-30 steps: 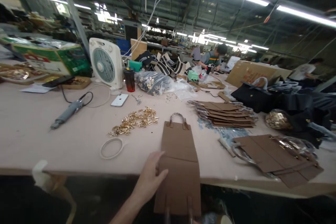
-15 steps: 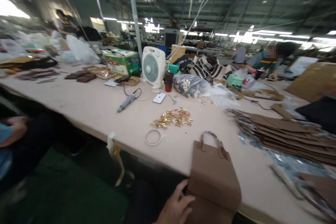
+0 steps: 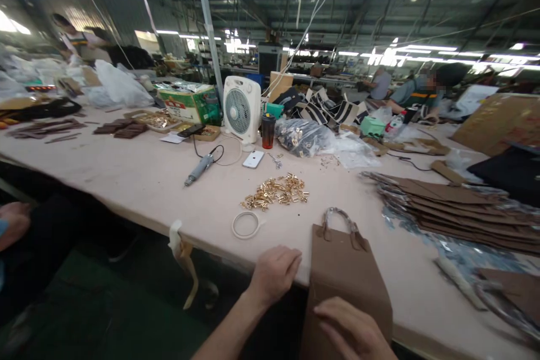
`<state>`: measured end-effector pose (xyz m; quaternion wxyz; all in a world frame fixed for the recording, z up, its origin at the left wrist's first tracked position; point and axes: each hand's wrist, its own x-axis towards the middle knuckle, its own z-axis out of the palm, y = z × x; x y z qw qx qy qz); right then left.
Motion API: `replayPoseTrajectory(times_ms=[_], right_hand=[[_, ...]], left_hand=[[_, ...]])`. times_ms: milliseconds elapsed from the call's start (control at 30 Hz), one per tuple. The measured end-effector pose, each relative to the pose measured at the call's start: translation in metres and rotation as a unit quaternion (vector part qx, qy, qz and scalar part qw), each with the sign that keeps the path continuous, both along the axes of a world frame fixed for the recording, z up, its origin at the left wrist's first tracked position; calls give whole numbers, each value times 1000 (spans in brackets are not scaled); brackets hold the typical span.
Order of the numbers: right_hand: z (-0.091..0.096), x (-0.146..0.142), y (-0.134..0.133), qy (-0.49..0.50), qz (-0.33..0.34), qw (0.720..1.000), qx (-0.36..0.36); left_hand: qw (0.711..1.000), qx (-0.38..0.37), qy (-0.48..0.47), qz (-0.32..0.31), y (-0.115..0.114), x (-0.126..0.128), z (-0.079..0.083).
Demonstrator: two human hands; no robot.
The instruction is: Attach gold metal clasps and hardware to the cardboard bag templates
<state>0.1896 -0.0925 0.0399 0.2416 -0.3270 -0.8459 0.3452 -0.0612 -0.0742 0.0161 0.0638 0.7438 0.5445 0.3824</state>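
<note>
Brown bag (image 3: 348, 264), bottom of frame right of centre, looks light and semi-stiff, so we'd grab its side edges (wrapped handle (image 3: 337, 210) may slip); our right hand (image 3: 356, 326) is open over it, left hand (image 3: 276, 273) curled, grip unclear

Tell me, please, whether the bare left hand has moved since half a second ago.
Yes; the bare left hand has moved forward, nearer the round white ring lying on the pale pink table.
</note>
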Motion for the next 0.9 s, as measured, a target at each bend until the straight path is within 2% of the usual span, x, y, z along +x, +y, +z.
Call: replayPoseTrajectory(times_ms=[67, 167, 333, 433, 467, 533, 633, 767, 833, 900], right_hand=[[14, -22, 31, 22, 5, 1000, -10], [26, -55, 76, 48, -29, 998, -19], [8, -102, 156, 89, -90, 991, -34], [0, -129, 186, 80, -97, 992, -33], [1, -139, 191, 72, -71, 994, -34], [5, -157, 194, 53, 24, 997, -43], [11, -180, 191, 15, 147, 988, -40], [6, -198, 190, -22, 148, 989, -16], [1, -202, 189, -37, 137, 990, 0], [-3, -203, 187, -41, 134, 990, 4]], left_hand=[[999, -32, 9, 6, 16, -6, 1], [997, -62, 46, 26, 25, -6, -3], [990, -60, 105, 75, 23, 1, -13], [991, -44, 101, 80, 23, 1, -15], [991, -36, 101, 79, 23, 0, -16], [992, -21, 102, 76, 23, -1, -18], [991, -10, 106, 79, 23, -2, -22], [994, -13, 91, 66, 21, -1, -23], [998, -14, 47, 43, 19, -3, -20], [998, -8, -27, 48, 18, -10, -15]])
